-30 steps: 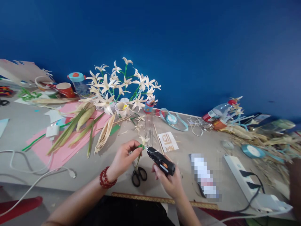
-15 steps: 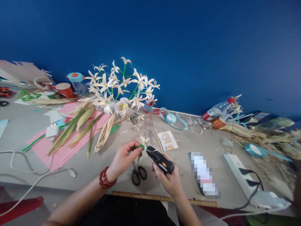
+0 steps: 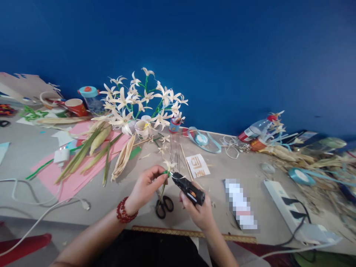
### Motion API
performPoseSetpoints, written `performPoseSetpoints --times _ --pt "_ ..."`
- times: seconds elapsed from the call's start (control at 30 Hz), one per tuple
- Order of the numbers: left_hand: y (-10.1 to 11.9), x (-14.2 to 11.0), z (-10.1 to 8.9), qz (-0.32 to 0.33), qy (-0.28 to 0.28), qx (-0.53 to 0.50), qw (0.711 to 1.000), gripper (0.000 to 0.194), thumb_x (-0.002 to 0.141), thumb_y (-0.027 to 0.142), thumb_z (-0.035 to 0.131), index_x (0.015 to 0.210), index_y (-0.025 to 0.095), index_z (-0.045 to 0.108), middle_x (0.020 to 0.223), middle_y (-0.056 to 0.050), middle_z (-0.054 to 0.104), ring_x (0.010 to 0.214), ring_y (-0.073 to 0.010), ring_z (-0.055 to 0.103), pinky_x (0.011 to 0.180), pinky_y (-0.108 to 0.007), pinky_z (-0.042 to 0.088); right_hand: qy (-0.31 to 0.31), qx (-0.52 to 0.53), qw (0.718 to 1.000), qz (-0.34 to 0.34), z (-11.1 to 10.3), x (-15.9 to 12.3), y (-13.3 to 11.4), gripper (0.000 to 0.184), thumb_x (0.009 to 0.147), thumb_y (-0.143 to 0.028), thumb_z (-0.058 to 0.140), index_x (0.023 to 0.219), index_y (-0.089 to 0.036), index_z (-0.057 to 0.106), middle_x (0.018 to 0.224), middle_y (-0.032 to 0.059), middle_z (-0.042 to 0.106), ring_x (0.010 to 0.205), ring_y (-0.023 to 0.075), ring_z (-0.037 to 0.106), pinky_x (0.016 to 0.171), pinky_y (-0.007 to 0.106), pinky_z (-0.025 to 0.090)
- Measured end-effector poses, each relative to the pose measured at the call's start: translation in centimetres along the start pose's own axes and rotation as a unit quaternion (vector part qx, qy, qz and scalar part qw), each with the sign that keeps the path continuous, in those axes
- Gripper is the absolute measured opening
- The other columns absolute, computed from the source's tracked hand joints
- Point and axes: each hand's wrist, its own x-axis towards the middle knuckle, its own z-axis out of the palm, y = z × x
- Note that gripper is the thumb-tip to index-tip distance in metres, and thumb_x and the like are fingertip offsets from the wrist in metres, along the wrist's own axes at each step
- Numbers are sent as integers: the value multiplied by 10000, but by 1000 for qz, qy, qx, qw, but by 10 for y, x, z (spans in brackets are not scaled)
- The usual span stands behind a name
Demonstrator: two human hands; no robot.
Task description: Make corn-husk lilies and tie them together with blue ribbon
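Observation:
Between the thumb and fingers of my left hand (image 3: 151, 182) is the green-wrapped stem of a small pale husk flower (image 3: 170, 165), its petals pointing up and away. My right hand (image 3: 198, 211) is wrapped round a black glue gun (image 3: 189, 188). The gun's metal tip meets or nearly meets the base of the flower; which one I cannot tell. Below my left fingers, black-handled scissors (image 3: 164, 207) lie on the table, their blades partly hidden. More small husk flowers (image 3: 162, 149) lie just beyond, beside several thin wires (image 3: 175, 148).
Many white husk flowers (image 3: 122, 98) stand in cups at the back. Left are pink paper (image 3: 50, 178), corn husks (image 3: 122, 159) and a white cable (image 3: 33, 202). Right are a pixelated flat object (image 3: 241, 205), a power strip (image 3: 280, 207), ribbon rolls (image 3: 302, 177) and a plastic bottle (image 3: 257, 129).
Both hands keep almost the same pose, with the glue gun's tip staying at the flower base. The view has shifted slightly.

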Motion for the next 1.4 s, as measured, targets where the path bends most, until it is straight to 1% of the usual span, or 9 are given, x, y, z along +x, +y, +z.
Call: performPoseSetpoints --times 0.27,0.43,0.57,0.8,1.27,1.4 --pt "-1 0 -1 2 -5 -7 1000 231 905 336 529 767 164 598 709 -9 591 683 -136 515 662 -253 411 10 -9 1000 -19 1 0 3 149 859 -298 530 737 -215 514 576 -11 552 491 139 530 503 245 437" --pt "0 -1 0 4 -7 -10 1000 216 911 321 530 778 164 595 720 -6 588 693 -135 516 672 -252 409 12 -38 999 -27 -1 1 -5 160 858 -295 519 720 -215 514 566 -11 545 496 140 526 511 247 432" --pt "0 -1 0 6 -8 -5 1000 226 915 326 527 774 162 594 724 -3 585 694 -133 518 674 -247 405 11 -39 999 -25 -2 2 -8 164 854 -291 517 709 -215 513 554 -16 540 481 133 519 501 240 422" --pt "0 -1 0 5 -12 -15 1000 219 919 321 526 786 158 589 723 0 578 688 -129 507 669 -245 397 23 -72 996 -49 -3 0 -5 158 858 -293 492 724 -212 513 561 -13 535 496 142 532 511 243 421" --pt "3 -2 0 5 -14 -7 1000 233 921 319 520 772 152 587 718 -4 571 682 -128 497 660 -249 389 17 -79 996 -44 -4 1 -7 161 857 -293 498 726 -206 536 590 3 552 517 153 549 531 260 438" --pt "2 -2 0 7 -15 -11 1000 233 922 320 522 776 151 590 723 -4 574 682 -125 496 657 -246 388 15 -62 997 -41 -4 -1 -5 160 863 -297 500 731 -208 520 581 -1 548 513 148 537 524 258 437"
